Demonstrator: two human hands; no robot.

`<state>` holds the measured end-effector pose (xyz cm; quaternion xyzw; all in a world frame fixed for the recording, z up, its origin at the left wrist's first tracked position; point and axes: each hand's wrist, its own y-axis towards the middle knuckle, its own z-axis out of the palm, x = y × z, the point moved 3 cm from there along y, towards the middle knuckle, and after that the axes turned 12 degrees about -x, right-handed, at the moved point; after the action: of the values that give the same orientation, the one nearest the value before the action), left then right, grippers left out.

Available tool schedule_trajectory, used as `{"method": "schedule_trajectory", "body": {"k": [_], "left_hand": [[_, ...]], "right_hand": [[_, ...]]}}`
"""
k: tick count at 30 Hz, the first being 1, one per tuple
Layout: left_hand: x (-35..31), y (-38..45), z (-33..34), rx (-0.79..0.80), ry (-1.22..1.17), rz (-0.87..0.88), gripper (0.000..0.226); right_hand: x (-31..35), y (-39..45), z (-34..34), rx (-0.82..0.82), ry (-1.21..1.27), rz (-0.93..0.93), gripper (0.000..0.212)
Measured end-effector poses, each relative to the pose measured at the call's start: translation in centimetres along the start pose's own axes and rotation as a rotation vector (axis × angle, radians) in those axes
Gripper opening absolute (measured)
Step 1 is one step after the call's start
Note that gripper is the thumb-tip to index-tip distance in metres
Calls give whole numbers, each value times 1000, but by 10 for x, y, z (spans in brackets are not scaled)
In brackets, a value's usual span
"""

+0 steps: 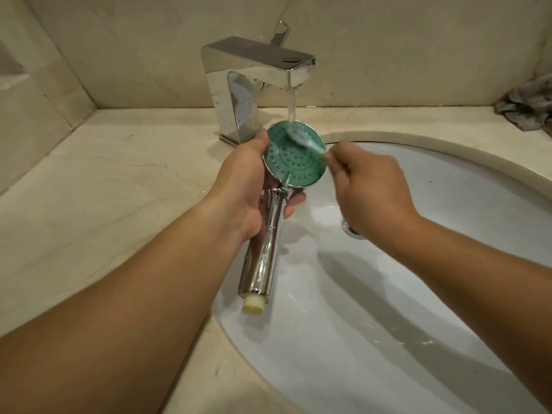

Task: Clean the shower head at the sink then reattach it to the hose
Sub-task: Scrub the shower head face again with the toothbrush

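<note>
The shower head (286,162) has a round green nozzle face and a chrome handle ending in a cream threaded tip. My left hand (251,186) grips it by the neck, face up, over the sink's left rim. My right hand (367,186) pinches a blurred toothbrush (304,140) whose bristles lie on the green face. Water runs from the chrome faucet (254,82) onto the top of the face. No hose is in view.
The white oval sink basin (418,279) fills the lower right, its drain partly hidden behind my right wrist. A beige marble counter (104,189) surrounds it. A crumpled grey cloth (525,106) lies at the far right corner.
</note>
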<state>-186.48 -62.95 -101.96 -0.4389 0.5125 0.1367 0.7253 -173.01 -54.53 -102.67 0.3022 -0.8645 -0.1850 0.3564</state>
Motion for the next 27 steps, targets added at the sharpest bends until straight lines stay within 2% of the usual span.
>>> {"method": "schedule_trajectory", "body": {"k": [2,6,9,12,15,19,22,25,27], "left_hand": [[0,1,0,8,-8,-6,49],[0,1,0,9,-11,-4,50],[0,2,-1,10,-8,0,52],[-1,1,-1,20,-19,-2,51],[-1,3,-2,38,-26,-9,54],[0,4,-3,23,-23,-11,52],[0,5,-2,32,-36,-31,55],[0,5,-3,25,-39,-32,54],[0,5,-4,24,-25,-23,54]], "right_hand": [[3,-3,3,47,-25,-61,24],[-2,-1,-1,-26,18,-8,27],[0,-7,2,33,3,-68,26],[-8,-6,1,-45,49,-2,26],[-4,-11,4,7,6,-103,25],[-14,-7,0,-41,22,-3,28],[-9,-12,3,8,6,-70,27],[-13,-9,2,-60,38,10,28],[-10,-9,4,-16,12,-34,27]]}}
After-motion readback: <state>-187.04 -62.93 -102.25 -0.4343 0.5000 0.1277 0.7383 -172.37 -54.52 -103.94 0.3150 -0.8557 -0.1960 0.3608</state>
